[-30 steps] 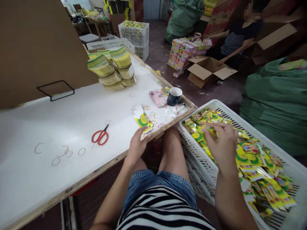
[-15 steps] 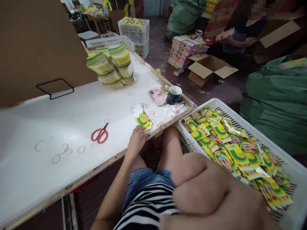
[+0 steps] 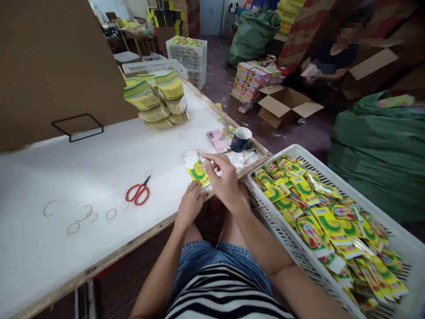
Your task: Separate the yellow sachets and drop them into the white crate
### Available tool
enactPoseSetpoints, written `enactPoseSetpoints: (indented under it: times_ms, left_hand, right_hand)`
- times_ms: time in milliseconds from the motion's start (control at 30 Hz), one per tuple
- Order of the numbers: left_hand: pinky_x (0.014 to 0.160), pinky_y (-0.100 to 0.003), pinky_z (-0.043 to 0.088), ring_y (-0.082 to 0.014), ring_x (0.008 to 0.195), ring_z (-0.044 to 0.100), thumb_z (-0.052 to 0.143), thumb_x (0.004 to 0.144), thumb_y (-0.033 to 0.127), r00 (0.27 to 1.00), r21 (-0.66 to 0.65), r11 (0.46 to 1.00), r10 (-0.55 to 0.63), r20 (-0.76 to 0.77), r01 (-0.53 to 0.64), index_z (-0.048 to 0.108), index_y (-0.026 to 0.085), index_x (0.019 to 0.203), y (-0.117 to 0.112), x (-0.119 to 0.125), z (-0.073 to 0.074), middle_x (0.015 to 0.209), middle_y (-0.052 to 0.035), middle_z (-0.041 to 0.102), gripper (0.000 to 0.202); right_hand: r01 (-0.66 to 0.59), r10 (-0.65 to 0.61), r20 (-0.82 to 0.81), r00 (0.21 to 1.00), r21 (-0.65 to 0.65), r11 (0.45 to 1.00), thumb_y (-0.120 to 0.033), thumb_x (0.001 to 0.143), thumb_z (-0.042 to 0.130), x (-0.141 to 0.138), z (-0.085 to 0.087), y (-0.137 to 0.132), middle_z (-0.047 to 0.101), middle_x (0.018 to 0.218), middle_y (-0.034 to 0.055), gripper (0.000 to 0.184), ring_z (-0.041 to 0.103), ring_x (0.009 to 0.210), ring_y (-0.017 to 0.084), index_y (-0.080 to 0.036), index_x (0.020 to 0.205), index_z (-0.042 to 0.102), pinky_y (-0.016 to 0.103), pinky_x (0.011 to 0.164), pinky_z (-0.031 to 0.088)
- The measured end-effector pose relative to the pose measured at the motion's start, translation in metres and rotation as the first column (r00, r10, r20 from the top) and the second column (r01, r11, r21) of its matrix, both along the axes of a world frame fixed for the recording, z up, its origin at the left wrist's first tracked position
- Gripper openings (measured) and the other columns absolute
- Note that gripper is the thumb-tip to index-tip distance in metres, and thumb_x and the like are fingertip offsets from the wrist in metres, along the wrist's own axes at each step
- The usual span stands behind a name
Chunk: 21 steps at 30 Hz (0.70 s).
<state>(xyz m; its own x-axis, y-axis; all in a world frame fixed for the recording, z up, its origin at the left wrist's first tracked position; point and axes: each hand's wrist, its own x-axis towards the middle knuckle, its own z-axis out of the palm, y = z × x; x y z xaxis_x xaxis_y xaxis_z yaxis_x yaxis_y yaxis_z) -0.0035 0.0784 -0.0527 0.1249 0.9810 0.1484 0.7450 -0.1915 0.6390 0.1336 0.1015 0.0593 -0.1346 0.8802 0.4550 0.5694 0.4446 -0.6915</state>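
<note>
A small stack of yellow-green packets (image 3: 198,172) lies at the near edge of the worktop (image 3: 99,168). The left hand (image 3: 190,204) has its grip closed on the stack's near end. The right hand (image 3: 226,179) lays its fingers on the stack's top; I cannot tell whether its grip is closed. A white crate (image 3: 300,151) of loose packets stands just to the right.

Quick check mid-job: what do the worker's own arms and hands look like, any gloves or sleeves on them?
Both are bare: the left hand and right hand wear no gloves, and no ring, watch or bracelet shows. The forearms are uncovered, with no sleeve in view. Below them show a black-and-white striped top and blue denim shorts.
</note>
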Motion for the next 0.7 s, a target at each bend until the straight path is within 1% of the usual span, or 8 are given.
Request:
enactPoseSetpoints:
  times_ms: [100, 200, 267, 367, 467, 533, 600, 700]
  left_hand:
    - [0.108, -0.043, 0.042, -0.0278, 0.129, 0.051, 0.047, 0.093, 0.026, 1.0, -0.001, 1.0, 0.0, -0.018, 0.0, 0.06, 0.012, 0.12, -0.001, 0.0, 0.002, 0.135, -0.0167, 0.055, 0.033]
    - [0.108, -0.043, 0.042, -0.0271, 0.127, 0.052, 0.047, 0.093, 0.025, 1.0, -0.009, 1.0, 0.014, -0.023, -0.014, 0.061, 0.013, 0.119, -0.001, 0.001, 0.004, 0.134, -0.0151, 0.056, 0.032]
    - [0.109, -0.044, 0.041, -0.0279, 0.128, 0.051, 0.047, 0.092, 0.025, 1.0, -0.025, 0.999, 0.024, -0.013, -0.025, 0.062, 0.013, 0.117, -0.001, 0.001, 0.005, 0.134, -0.0154, 0.056, 0.032]
    - [0.109, -0.045, 0.04, -0.0287, 0.128, 0.051, 0.051, 0.09, 0.024, 0.997, -0.043, 0.998, 0.039, 0.06, -0.037, 0.065, 0.014, 0.112, 0.0, 0.001, 0.005, 0.135, -0.0151, 0.056, 0.028]
    - [0.106, -0.047, 0.042, -0.0286, 0.12, 0.058, 0.057, 0.086, 0.026, 0.958, -0.053, 0.994, 0.106, 0.267, -0.096, 0.066, 0.015, 0.108, 0.0, -0.003, 0.006, 0.125, -0.0151, 0.063, 0.027]
    - [0.102, -0.045, 0.045, -0.0271, 0.112, 0.063, 0.06, 0.084, 0.033, 0.839, -0.089, 0.98, 0.198, 0.507, -0.178, 0.064, 0.014, 0.111, 0.0, -0.008, 0.007, 0.116, -0.0148, 0.068, 0.033]
    - [0.098, -0.043, 0.049, -0.0252, 0.106, 0.066, 0.063, 0.082, 0.043, 0.629, -0.176, 0.964, 0.264, 0.731, -0.2, 0.062, 0.013, 0.114, -0.001, -0.012, 0.011, 0.111, -0.0137, 0.07, 0.044]
    - [0.091, -0.039, 0.053, -0.024, 0.096, 0.069, 0.068, 0.076, 0.053, 0.36, -0.27, 0.963, 0.257, 0.897, -0.015, 0.065, 0.014, 0.111, -0.004, -0.014, 0.021, 0.104, -0.0108, 0.073, 0.053]
  right_hand:
    - [0.195, -0.087, 0.348, 0.933, -0.289, 0.937, -0.026, 0.084, 0.062, -0.014, -0.049, 0.041, 0.064, 0.106, 0.019, 0.024, 0.054, 0.104, 0.029, -0.01, 0.101, 0.069, 0.044, 0.094, 0.043]
    - [0.276, -0.103, 0.45, 0.887, -0.338, 0.9, -0.027, 0.079, 0.068, -0.018, -0.085, 0.047, 0.061, 0.112, 0.0217, 0.029, 0.051, 0.11, 0.033, -0.009, 0.102, 0.066, 0.045, 0.094, 0.042]
    - [0.285, -0.163, 0.352, 0.922, -0.328, 0.901, -0.023, 0.075, 0.07, -0.018, -0.096, 0.046, 0.062, 0.111, 0.0197, 0.028, 0.051, 0.11, 0.032, -0.011, 0.1, 0.064, 0.044, 0.095, 0.041]
    - [0.228, -0.23, 0.04, 0.972, -0.375, 0.898, -0.018, 0.075, 0.066, -0.014, -0.101, 0.047, 0.067, 0.098, 0.0132, 0.016, 0.058, 0.1, 0.027, -0.015, 0.09, 0.063, 0.041, 0.09, 0.044]
    - [0.166, -0.241, -0.141, 0.96, -0.402, 0.9, -0.023, 0.083, 0.054, -0.008, -0.101, 0.045, 0.069, 0.086, 0.0077, 0.011, 0.064, 0.081, 0.02, -0.017, 0.089, 0.06, 0.033, 0.077, 0.049]
    - [0.11, -0.25, -0.299, 0.921, -0.416, 0.902, -0.031, 0.085, 0.053, -0.004, -0.102, 0.036, 0.069, 0.085, 0.007, 0.016, 0.065, 0.077, 0.018, -0.016, 0.09, 0.06, 0.03, 0.072, 0.051]
    - [-0.011, -0.256, -0.533, 0.807, -0.446, 0.895, -0.036, 0.08, 0.06, -0.001, -0.102, 0.02, 0.069, 0.083, 0.006, 0.021, 0.065, 0.075, 0.017, -0.017, 0.087, 0.061, 0.029, 0.071, 0.051]
    - [-0.222, -0.273, -0.745, 0.608, -0.49, 0.843, -0.038, 0.069, 0.074, 0.0, -0.101, -0.007, 0.068, 0.076, 0.0033, 0.026, 0.063, 0.071, 0.016, -0.017, 0.081, 0.064, 0.029, 0.07, 0.051]
